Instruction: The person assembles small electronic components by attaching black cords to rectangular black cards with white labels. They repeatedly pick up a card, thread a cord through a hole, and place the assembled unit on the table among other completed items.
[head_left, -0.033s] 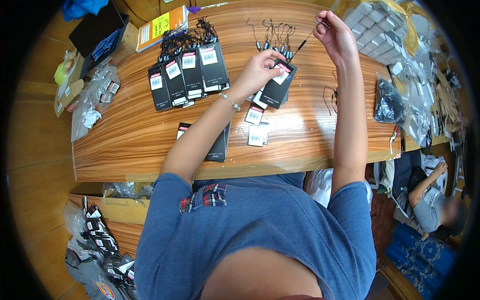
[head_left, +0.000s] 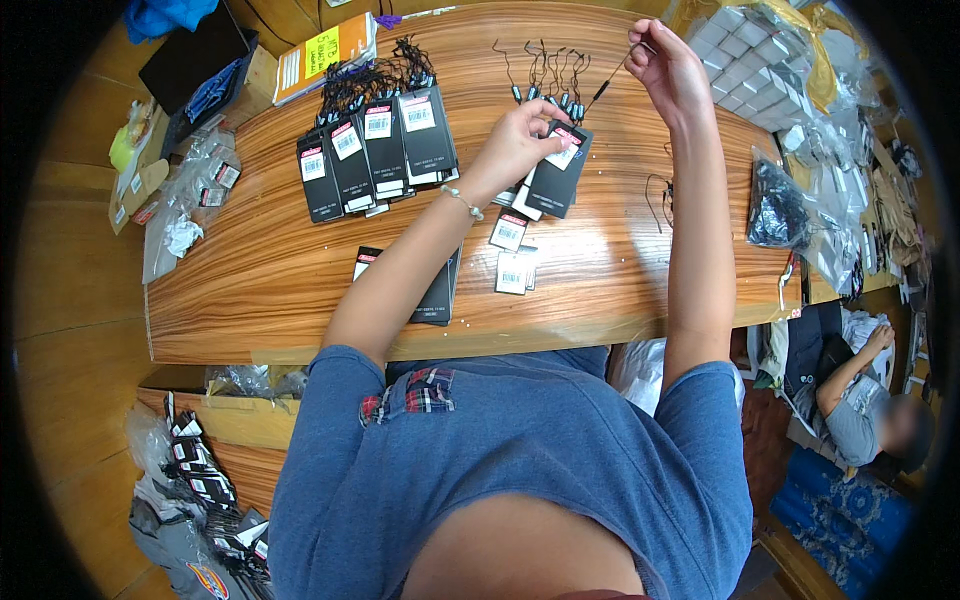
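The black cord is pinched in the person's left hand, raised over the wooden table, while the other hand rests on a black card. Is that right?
Not quite: the head view shows the right hand pinching the black cord above the wooden table; the left hand rests on the black card.

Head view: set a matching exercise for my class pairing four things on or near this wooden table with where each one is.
Things:
1. black cord
2. black card
3. row of black cards
4. white boxes

Places:
A. far right corner of the table
B. pinched in the right hand
C. under the left hand
D. left of both hands, laid overlapping

Pairs: 1-B, 2-C, 3-D, 4-A
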